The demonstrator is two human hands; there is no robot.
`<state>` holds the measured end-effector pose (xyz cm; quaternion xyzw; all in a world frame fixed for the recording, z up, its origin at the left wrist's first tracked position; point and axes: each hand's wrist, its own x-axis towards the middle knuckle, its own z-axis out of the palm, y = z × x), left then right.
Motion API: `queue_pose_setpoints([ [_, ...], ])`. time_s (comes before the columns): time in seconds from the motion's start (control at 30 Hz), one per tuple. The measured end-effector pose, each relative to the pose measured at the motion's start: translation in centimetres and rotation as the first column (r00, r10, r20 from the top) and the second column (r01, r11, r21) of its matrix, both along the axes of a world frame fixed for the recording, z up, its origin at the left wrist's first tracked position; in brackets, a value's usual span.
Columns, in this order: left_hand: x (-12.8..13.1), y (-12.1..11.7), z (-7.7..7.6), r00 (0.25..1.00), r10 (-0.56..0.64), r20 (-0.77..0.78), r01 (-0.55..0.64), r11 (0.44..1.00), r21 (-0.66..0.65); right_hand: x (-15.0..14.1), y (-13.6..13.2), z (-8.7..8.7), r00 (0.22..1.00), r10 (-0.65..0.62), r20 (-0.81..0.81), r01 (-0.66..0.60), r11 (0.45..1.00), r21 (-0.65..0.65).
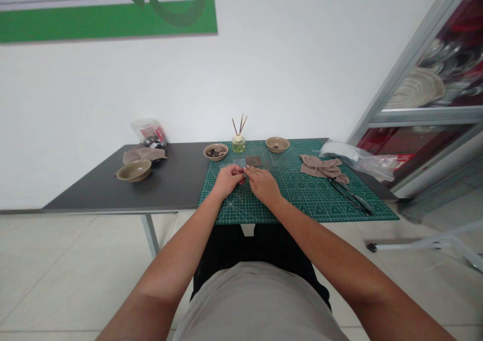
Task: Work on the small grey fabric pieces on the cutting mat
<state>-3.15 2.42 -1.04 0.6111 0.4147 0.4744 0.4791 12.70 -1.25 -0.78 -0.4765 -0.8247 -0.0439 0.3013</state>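
Note:
My left hand (227, 181) is closed, with thumb and fingertips pinched together over the green cutting mat (302, 200). My right hand (264, 186) meets it from the other side, its fingers held close together at the left fingertips. Whatever lies between the fingers is too small and hidden to name. Just beyond the hands is a thin grey-blue sheet (237, 163), partly covered by them. Beside it a brown square piece (253, 161) lies flat on the mat.
Behind the hands stand a bowl (216, 152) of stones, a reed diffuser (238, 144) and another bowl (277, 145). At right lie a brown cloth (320, 166), black tongs (350, 197) and a plastic bag (358, 157). A bowl (134, 171) and clear container (149, 131) sit left.

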Motion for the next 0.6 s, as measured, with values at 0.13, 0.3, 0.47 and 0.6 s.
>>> queue_pose_setpoints([
  [0.13,-0.06,0.06,-0.12,1.000,0.003,0.004,-0.003,1.000,-0.001,0.03,-0.04,-0.05,1.000,-0.008,0.009,0.009,1.000,-0.017],
  [0.3,0.04,0.03,-0.01,0.999,0.006,0.042,-0.006,1.000,-0.005,0.02,-0.13,-0.02,1.000,-0.005,0.021,0.006,1.000,-0.020],
  [0.47,0.17,-0.18,0.19,0.999,-0.009,0.031,0.009,1.000,0.000,0.13,-0.14,-0.06,0.999,-0.033,0.018,0.033,0.999,-0.019],
  [0.6,0.14,-0.16,0.20,1.000,-0.004,0.022,0.004,1.000,-0.001,0.04,-0.24,0.11,0.999,-0.024,0.021,0.024,0.999,-0.027],
])
